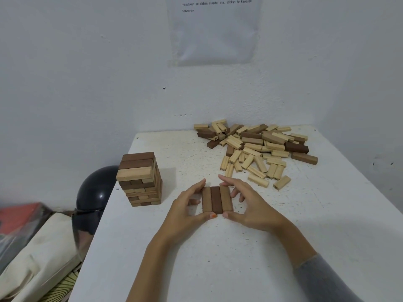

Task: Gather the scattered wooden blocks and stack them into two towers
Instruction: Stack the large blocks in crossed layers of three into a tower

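Three wooden blocks [217, 199] lie flat, side by side, on the white speckled tabletop [218, 258], two mid-brown ones flanking a darker one; two hands frame this row, the left hand [187, 207] and the right hand [248, 203], each grip closed on it with a thumb at the near ends and a forefinger reaching the far ends; one tower [139, 179] stands to the left; one loose pile of blocks [259, 147], too many to count, sprawls by the pale wall [87, 73]; one printed sheet [214, 31] hangs there; a black helmet [96, 190] and a cream cloth bag [43, 247] sit left of the tabletop.
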A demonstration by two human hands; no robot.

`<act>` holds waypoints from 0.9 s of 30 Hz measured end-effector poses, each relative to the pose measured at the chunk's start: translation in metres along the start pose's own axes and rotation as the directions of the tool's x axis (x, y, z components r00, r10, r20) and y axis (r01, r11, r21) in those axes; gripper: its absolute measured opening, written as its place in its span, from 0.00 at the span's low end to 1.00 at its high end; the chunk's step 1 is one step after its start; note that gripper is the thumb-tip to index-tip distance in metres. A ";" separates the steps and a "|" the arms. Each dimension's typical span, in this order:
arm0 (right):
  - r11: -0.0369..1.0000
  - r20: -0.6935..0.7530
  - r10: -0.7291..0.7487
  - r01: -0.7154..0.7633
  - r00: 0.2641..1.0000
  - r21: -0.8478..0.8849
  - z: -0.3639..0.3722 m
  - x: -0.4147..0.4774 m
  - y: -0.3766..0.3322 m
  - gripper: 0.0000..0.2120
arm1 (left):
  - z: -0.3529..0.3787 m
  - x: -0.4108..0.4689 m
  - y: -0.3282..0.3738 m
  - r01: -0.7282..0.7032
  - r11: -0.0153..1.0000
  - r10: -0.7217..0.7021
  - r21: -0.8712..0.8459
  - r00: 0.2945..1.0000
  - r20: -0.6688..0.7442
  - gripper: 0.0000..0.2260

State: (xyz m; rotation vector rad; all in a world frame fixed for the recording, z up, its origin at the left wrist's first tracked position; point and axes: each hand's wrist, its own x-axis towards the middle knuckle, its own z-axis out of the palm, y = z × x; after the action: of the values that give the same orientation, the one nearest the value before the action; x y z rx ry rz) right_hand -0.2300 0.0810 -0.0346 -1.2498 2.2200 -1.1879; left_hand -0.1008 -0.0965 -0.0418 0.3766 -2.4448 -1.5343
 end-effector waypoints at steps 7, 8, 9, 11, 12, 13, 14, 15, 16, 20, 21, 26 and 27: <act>0.999 0.002 0.023 -0.023 1.000 0.035 -0.001 0.001 0.000 0.43 | 0.001 0.000 0.000 0.012 1.000 -0.012 -0.005 1.000 -0.010 0.36; 0.999 0.000 0.024 -0.024 1.000 0.034 -0.001 0.001 0.000 0.43 | 0.001 0.000 -0.001 0.013 1.000 -0.013 -0.003 1.000 -0.009 0.36; 0.999 -0.003 0.026 -0.026 1.000 0.031 0.000 0.001 0.000 0.43 | 0.001 0.000 -0.001 0.015 1.000 -0.015 -0.001 1.000 -0.007 0.36; 0.999 -0.001 0.028 -0.028 1.000 0.024 0.000 0.001 -0.001 0.43 | 0.001 0.000 -0.001 0.014 1.000 -0.014 -0.004 1.000 -0.006 0.36; 0.999 0.002 0.028 -0.028 1.000 0.019 0.001 0.001 -0.001 0.42 | 0.001 0.000 -0.001 0.012 1.000 -0.012 -0.007 1.000 -0.008 0.36; 1.000 0.003 0.027 -0.027 1.000 0.014 0.001 0.001 -0.001 0.42 | 0.001 0.000 -0.001 0.009 1.000 -0.010 -0.009 1.000 -0.009 0.36; 1.000 0.004 0.028 -0.028 1.000 0.013 0.001 0.001 -0.001 0.42 | 0.001 0.000 -0.001 0.008 1.000 -0.008 -0.008 1.000 -0.008 0.36; 0.999 0.003 0.029 -0.029 1.000 0.013 0.001 0.001 -0.001 0.42 | 0.001 0.000 -0.001 0.007 1.000 -0.007 -0.007 1.000 -0.007 0.36; 0.999 0.001 0.031 -0.031 1.000 0.014 0.001 0.001 -0.001 0.42 | 0.001 0.000 -0.001 0.005 1.000 -0.005 -0.004 1.000 -0.006 0.35; 0.999 -0.015 0.040 -0.039 0.999 0.024 0.001 0.000 0.000 0.42 | 0.000 0.000 0.000 -0.005 1.000 0.005 0.008 1.000 0.001 0.35; 0.999 -0.017 0.038 -0.037 0.999 0.027 0.001 0.000 0.000 0.42 | 0.000 0.000 0.000 -0.004 1.000 0.004 0.008 1.000 0.001 0.35; 0.999 -0.009 0.034 -0.034 0.999 0.021 0.003 0.001 -0.001 0.43 | 0.000 0.000 0.001 -0.002 1.000 0.002 0.009 1.000 -0.002 0.34; 0.999 -0.009 0.039 -0.039 0.999 0.022 0.003 0.000 0.000 0.43 | 0.000 0.000 0.001 -0.003 1.000 0.003 0.009 1.000 0.000 0.34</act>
State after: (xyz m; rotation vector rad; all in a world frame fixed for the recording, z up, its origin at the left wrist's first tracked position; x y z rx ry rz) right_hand -0.2280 0.0789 -0.0363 -1.1899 2.2216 -1.2023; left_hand -0.1008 -0.0959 -0.0405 0.3751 -2.4518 -1.5226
